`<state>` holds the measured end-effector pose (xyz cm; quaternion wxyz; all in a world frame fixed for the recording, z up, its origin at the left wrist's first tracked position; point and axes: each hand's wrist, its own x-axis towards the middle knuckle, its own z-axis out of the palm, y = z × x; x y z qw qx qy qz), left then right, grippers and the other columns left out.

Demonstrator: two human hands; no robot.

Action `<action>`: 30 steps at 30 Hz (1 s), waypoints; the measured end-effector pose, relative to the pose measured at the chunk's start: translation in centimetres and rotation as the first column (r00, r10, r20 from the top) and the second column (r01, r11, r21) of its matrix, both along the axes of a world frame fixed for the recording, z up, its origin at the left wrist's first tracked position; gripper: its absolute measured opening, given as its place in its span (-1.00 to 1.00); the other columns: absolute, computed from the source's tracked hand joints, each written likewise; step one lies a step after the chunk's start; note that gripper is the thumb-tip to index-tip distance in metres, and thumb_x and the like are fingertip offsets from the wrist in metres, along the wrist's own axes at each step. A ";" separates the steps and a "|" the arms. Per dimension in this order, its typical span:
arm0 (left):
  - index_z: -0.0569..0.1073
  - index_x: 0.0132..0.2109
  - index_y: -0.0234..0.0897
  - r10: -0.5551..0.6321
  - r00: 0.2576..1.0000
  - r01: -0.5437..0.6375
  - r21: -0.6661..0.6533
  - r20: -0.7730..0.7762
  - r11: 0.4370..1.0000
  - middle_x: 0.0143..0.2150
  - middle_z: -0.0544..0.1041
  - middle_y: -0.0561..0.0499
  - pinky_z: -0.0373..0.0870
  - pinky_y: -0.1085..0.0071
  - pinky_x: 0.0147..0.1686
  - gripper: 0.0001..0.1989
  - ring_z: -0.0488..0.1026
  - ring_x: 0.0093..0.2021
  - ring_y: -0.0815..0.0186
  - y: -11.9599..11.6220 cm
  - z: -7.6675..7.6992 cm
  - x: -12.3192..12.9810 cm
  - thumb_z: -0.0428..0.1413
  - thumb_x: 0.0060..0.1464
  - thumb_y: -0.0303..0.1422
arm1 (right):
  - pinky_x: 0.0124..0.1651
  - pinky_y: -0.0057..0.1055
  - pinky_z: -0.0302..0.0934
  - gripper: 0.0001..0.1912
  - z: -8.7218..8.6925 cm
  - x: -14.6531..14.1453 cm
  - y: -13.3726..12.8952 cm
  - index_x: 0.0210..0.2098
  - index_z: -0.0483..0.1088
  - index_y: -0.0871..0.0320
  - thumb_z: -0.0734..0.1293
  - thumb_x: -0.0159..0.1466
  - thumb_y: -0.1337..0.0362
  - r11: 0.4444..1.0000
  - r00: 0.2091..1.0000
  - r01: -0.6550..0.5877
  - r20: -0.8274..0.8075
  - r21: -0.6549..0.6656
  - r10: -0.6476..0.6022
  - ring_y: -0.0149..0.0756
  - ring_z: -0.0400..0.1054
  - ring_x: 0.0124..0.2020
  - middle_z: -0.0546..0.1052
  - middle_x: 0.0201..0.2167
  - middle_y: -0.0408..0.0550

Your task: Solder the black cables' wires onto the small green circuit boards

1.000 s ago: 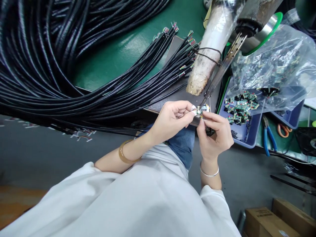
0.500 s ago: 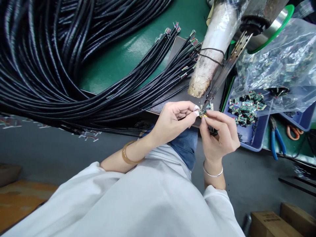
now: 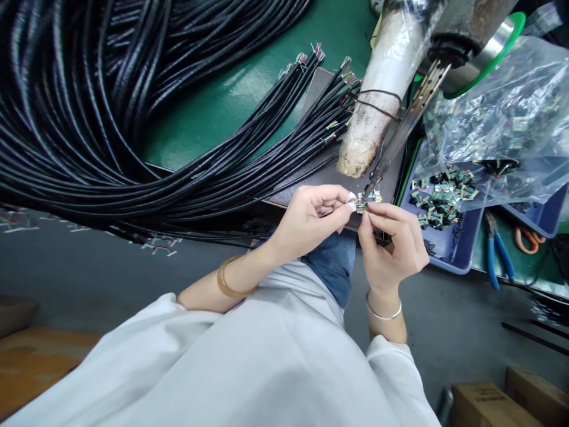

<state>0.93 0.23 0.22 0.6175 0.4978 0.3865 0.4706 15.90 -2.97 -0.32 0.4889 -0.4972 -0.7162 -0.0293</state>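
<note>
My left hand (image 3: 313, 216) is closed in a pinch around thin wires, at the front edge of a grey board (image 3: 320, 178). Close beside it, my right hand (image 3: 393, 237) pinches a small item at the end of a green circuit piece (image 3: 361, 204); the fingertips partly hide it. From above, a soldering iron (image 3: 400, 133) slants down with its tip right at the circuit piece. A whitish tube (image 3: 371, 118) with a stained mouth opens just behind the fingers.
Black cables (image 3: 200, 184) with stripped coloured ends cover the left and middle. To the right are a blue tray (image 3: 466, 249) of small circuit boards, a plastic bag (image 3: 511, 118), blue-handled pliers (image 3: 498, 255), orange-handled scissors (image 3: 528, 238) and a solder spool (image 3: 493, 56).
Both hands have shifted very slightly, and the circuit piece between them has turned a little. The yellow bit seen beside the right fingertips before no longer shows there.
</note>
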 end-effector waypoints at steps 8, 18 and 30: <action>0.52 -0.32 -0.37 0.045 0.999 -0.045 0.030 -0.005 0.999 -0.54 0.46 0.08 0.34 0.60 -0.54 -0.90 0.37 -0.57 0.50 -0.1 -0.1 0.0 0.16 0.13 -0.42 | -0.09 -0.36 0.54 -0.77 0.4 -0.3 0.2 -0.21 0.52 0.07 0.47 0.20 0.50 0.999 0.999 0.032 0.014 0.011 -0.032 -0.34 0.58 -0.20 0.64 -0.20 -0.15; 0.54 -0.34 -0.38 0.036 0.999 -0.036 -0.020 -0.004 0.999 -0.57 0.46 0.09 0.34 0.62 -0.56 -0.91 0.38 -0.59 0.50 -0.2 -0.1 -0.2 0.18 0.08 -0.43 | -0.16 -0.43 0.54 -0.78 -0.3 -0.1 -0.2 -0.27 0.41 0.06 0.45 0.20 0.48 0.999 0.997 0.014 0.074 0.035 -0.017 -0.35 0.59 -0.25 0.65 -0.21 -0.12; 0.54 -0.32 -0.37 0.022 1.000 -0.022 -0.004 -0.010 1.000 -0.54 0.47 0.08 0.34 0.61 -0.53 -0.90 0.38 -0.56 0.50 -0.2 0.2 -0.1 0.16 0.13 -0.42 | -0.16 -0.36 0.55 -0.80 0.1 -0.2 -0.1 -0.26 0.44 0.07 0.45 0.20 0.47 0.999 0.999 0.034 0.022 0.031 -0.034 -0.32 0.59 -0.23 0.65 -0.22 -0.11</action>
